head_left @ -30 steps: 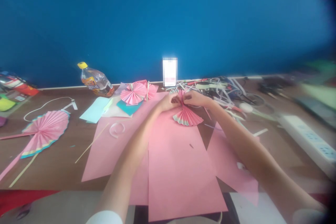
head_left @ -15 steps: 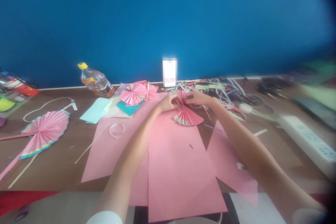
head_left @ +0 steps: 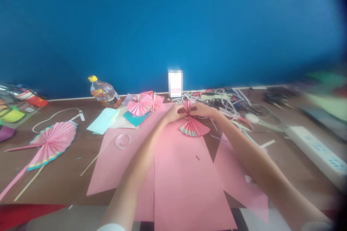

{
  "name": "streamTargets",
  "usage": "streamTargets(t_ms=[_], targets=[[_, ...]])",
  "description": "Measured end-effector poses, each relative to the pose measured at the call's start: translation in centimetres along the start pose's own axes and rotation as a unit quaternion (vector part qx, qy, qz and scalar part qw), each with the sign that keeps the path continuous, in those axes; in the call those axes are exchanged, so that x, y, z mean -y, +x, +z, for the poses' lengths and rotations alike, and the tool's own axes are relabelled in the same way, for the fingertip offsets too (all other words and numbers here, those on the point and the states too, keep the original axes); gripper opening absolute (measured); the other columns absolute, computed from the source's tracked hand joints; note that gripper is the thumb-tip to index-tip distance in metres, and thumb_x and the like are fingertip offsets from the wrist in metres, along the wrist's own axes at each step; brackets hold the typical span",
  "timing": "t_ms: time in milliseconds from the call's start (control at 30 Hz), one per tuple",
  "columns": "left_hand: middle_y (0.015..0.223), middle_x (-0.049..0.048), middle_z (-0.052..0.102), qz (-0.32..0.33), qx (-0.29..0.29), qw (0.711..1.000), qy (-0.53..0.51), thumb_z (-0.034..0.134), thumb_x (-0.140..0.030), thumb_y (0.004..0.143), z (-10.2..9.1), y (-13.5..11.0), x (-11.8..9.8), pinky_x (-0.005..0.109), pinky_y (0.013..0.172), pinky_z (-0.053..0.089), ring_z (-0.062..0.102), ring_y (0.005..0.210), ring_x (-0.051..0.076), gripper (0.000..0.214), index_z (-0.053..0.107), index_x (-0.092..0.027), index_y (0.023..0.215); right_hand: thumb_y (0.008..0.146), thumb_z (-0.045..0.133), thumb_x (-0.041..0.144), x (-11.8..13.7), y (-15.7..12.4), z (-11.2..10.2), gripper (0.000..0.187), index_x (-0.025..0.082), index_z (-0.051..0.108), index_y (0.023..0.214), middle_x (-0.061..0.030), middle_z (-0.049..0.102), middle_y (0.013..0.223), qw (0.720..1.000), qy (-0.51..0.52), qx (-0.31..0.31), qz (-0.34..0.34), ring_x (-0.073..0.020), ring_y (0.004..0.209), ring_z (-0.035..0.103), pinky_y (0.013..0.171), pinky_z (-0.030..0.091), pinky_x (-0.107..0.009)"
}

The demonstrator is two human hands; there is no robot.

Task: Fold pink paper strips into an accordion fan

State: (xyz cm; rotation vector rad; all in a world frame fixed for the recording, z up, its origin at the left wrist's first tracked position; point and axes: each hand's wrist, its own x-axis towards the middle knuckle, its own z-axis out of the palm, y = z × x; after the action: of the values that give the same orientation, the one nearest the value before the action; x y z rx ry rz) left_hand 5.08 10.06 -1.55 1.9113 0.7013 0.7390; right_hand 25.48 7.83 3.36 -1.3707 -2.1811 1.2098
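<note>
Both my hands meet at the far middle of the table on a small pleated pink paper fan [head_left: 194, 127] with a pale striped edge. My left hand [head_left: 175, 112] pinches the fan's gathered top from the left. My right hand [head_left: 202, 109] pinches the same top from the right. The fan spreads out below my fingers onto large pink paper sheets [head_left: 187, 173] that lie under my forearms.
A bigger pink fan [head_left: 51, 140] lies at the left, another folded pink fan [head_left: 141, 103] behind. A bottle [head_left: 104, 92] lies by the blue wall. Paper strips and cables [head_left: 230, 99] pile at the back right, a white power strip [head_left: 317, 149] further right.
My head has tipped up slightly, so everything sits lower in view. My hands stay pinched on the fan's top in about the same place.
</note>
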Motion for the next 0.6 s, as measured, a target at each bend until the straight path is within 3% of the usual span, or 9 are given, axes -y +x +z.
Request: streamTargets(t_ms=[67,167,233,300,333,433,600], targets=[[0.084,0.0068,0.067,0.001,-0.026,1.0,0.008,0.064,-0.036,0.083,-0.1,0.1,0.0,0.026,0.071,0.047,0.062,0.077,0.015,0.025,0.064,-0.012,0.086,0.071,0.053,0.025,-0.2,0.1,0.1,0.013,0.016,0.063,0.072,0.0023,0.056,0.053,1.0,-0.005,-0.005,0.004,-0.0104,0.045,0.051,0.045,0.036,-0.021],[0.093,0.0075,0.067,-0.001,-0.114,0.993,0.011,0.057,-0.036,0.087,-0.1,0.1,0.1,0.027,0.073,0.048,0.063,0.08,0.016,0.025,0.062,-0.013,0.097,0.076,0.048,0.023,-0.5,0.5,0.4,0.022,0.016,0.066,0.086,0.0001,0.061,0.06,0.998,-0.037,-0.048,-0.009,-0.0122,0.048,0.054,0.05,0.04,-0.023],[0.092,0.0067,0.067,-0.011,-0.163,0.986,0.007,0.053,-0.035,0.09,0.0,0.1,0.3,0.027,0.073,0.048,0.063,0.077,0.015,0.027,0.06,-0.015,0.106,0.081,0.043,0.021,-0.4,1.4,0.6,0.034,0.017,0.065,0.107,-0.0033,0.066,0.071,0.983,-0.098,-0.154,-0.033,-0.0147,0.057,0.057,0.058,0.044,-0.026],[0.083,0.0048,0.067,-0.019,-0.155,0.988,0.004,0.053,-0.036,0.089,0.2,0.1,0.5,0.028,0.07,0.048,0.062,0.07,0.015,0.027,0.059,-0.015,0.105,0.088,0.038,0.023,0.0,2.7,0.8,0.045,0.018,0.057,0.128,-0.0101,0.067,0.097,0.938,-0.186,-0.286,-0.065,-0.0193,0.076,0.061,0.071,0.045,-0.03],[0.082,0.0052,0.067,-0.019,-0.137,0.99,0.004,0.053,-0.037,0.089,0.3,0.1,0.6,0.028,0.07,0.048,0.063,0.071,0.016,0.027,0.06,-0.015,0.102,0.091,0.035,0.023,0.2,3.5,0.9,0.048,0.019,0.052,0.135,-0.0138,0.063,0.112,0.916,-0.229,-0.32,-0.081,-0.0222,0.089,0.061,0.078,0.045,-0.032],[0.081,0.0067,0.069,-0.03,-0.091,0.995,0.009,0.053,-0.039,0.089,0.5,0.1,0.6,0.028,0.068,0.048,0.065,0.073,0.018,0.027,0.061,-0.014,0.09,0.093,0.032,0.024,1.1,5.9,1.0,0.054,0.022,0.04,0.146,-0.0181,0.053,0.126,0.888,-0.331,-0.311,-0.071,-0.0278,0.103,0.056,0.088,0.041,-0.038],[0.079,0.0064,0.07,-0.032,-0.069,0.997,0.008,0.051,-0.04,0.09,0.6,0.0,0.6,0.027,0.068,0.048,0.066,0.074,0.018,0.029,0.06,-0.013,0.087,0.093,0.034,0.025,1.7,8.2,1.1,0.055,0.03,0.037,0.147,-0.0151,0.051,0.128,0.87,-0.401,-0.285,-0.04,-0.0289,0.101,0.054,0.085,0.041,-0.039]])
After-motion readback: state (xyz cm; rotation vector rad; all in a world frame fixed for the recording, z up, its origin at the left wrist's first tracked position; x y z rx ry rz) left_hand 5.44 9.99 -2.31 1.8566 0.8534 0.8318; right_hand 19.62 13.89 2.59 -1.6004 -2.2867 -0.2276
